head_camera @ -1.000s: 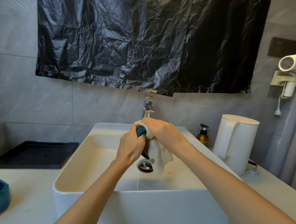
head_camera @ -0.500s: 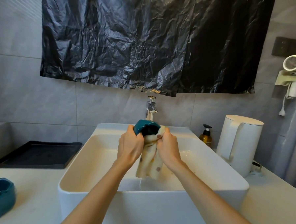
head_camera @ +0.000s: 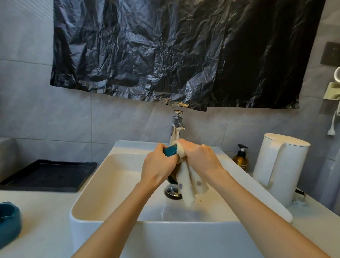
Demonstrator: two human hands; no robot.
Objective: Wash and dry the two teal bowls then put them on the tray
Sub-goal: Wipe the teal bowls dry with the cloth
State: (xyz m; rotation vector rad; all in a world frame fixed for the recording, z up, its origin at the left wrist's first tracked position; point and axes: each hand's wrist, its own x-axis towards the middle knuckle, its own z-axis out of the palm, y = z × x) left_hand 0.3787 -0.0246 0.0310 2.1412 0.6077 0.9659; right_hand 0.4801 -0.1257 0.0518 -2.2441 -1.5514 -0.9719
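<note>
Seemingly, left hand grips teal bowl against right hand's cloth.

One teal bowl sits center frame, tipped on edge and mostly hidden; only a bit of rim and a lower sliver show. The left hand grips it. The right hand holds a cloth, cream with dots, over the rim, tail hanging down. The second teal bowl is upright at lower left, cut by the frame edge. The black tray lies flat at mid left, apart from both bowls.
</note>
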